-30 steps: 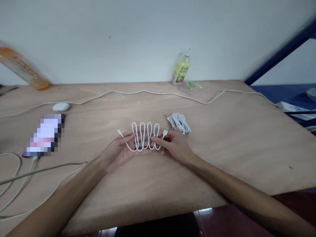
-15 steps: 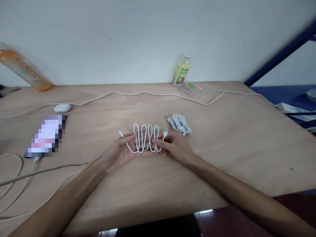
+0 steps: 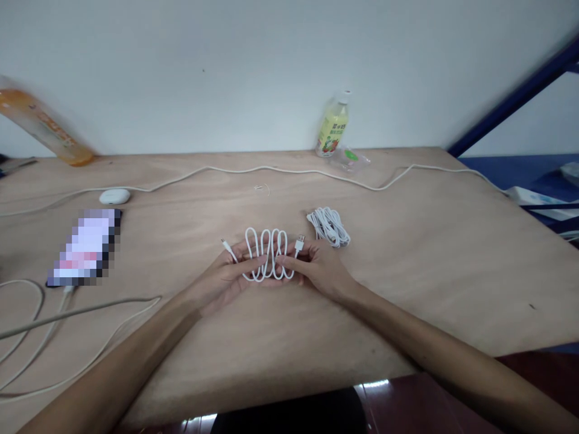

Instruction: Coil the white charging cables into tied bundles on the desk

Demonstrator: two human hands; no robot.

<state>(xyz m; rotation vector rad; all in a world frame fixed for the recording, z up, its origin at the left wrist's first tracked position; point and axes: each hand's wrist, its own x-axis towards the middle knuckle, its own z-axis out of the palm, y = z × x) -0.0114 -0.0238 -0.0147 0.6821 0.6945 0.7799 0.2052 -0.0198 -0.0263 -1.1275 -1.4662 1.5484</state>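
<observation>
A white USB cable [image 3: 254, 241], folded into several upright loops, lies across the fingers of both hands. My left hand [image 3: 228, 274] supports it from below and lays its thumb over the left loops. From the other side, my right hand [image 3: 319, 265] pinches the right loops under its thumb. One plug [image 3: 227, 247] sticks out past the left fingers, and the USB-A plug [image 3: 299, 242] stands up beside the right fingers. Just behind the right hand rests a bundle of coiled white cables [image 3: 330, 226].
A phone [image 3: 84, 247] with a cord plugged in and a white earbud case [image 3: 114, 196] lie at left. A long cord [image 3: 271, 169] crosses the table's back. An orange bottle [image 3: 45, 129], a yellow drink bottle [image 3: 333, 128] and a plastic wrapper [image 3: 350, 158] sit by the wall.
My left hand has moved right, its thumb now further over the loops. The cable's loops are squeezed closer together, and both plugs have shifted slightly inward.
</observation>
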